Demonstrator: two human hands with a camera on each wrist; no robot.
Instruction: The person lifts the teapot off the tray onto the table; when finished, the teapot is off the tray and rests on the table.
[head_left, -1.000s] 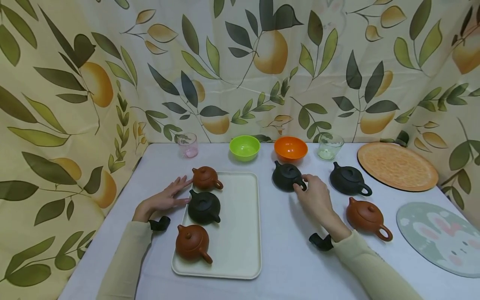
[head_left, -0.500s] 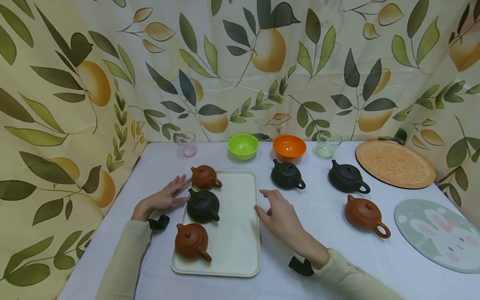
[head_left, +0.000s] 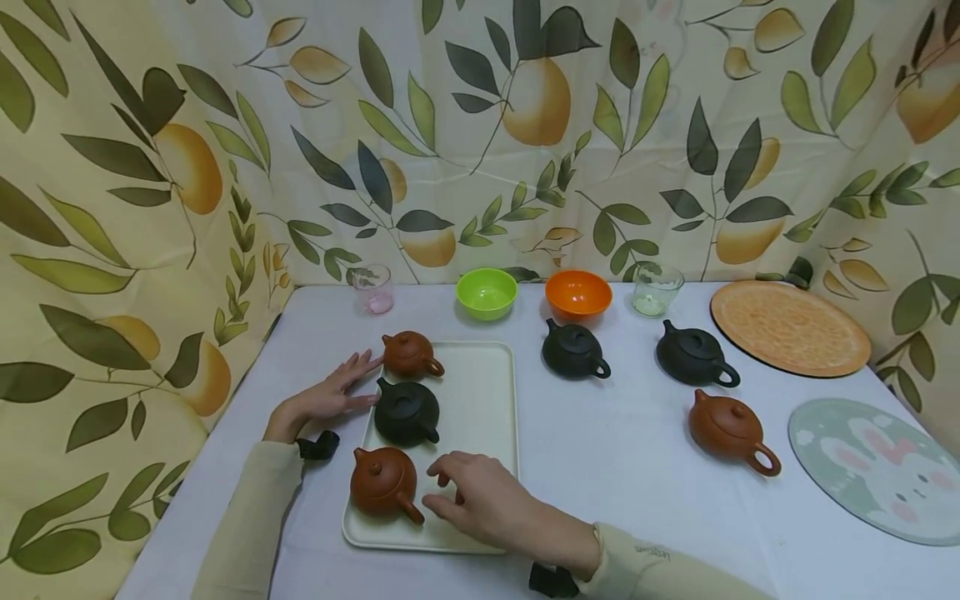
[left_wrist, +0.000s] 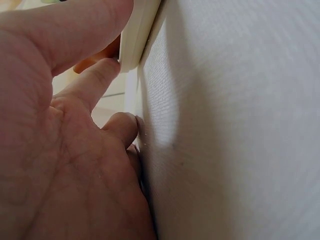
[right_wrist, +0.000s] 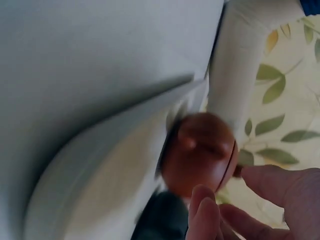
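Note:
My left hand (head_left: 330, 398) lies with spread fingers at the left edge of the cream tray (head_left: 483, 408); in the left wrist view its fingertips touch the tray's side (left_wrist: 135, 42). Down the tray's left side stand a small brown teapot (head_left: 408, 354), a black teapot (head_left: 407, 412) and a larger brown teapot (head_left: 383, 482). My right hand (head_left: 491, 508) hovers over the tray's front, fingers bent loosely, holding nothing. Its thumb and fingertips are just right of the front brown teapot's handle. In the blurred right wrist view, that teapot (right_wrist: 200, 155) is beyond the fingers (right_wrist: 204, 222).
Right of the tray stand two black teapots (head_left: 572, 350) and a brown teapot (head_left: 729, 427). A pink glass (head_left: 373, 292), green bowl (head_left: 487, 296), orange bowl (head_left: 578, 296) and clear glass (head_left: 657, 292) line the back. Round mats (head_left: 791, 329) lie at right.
My right hand has let go of the black teapot right of the tray, then moved left and toward me over the tray to the front brown teapot. The left hand stays put.

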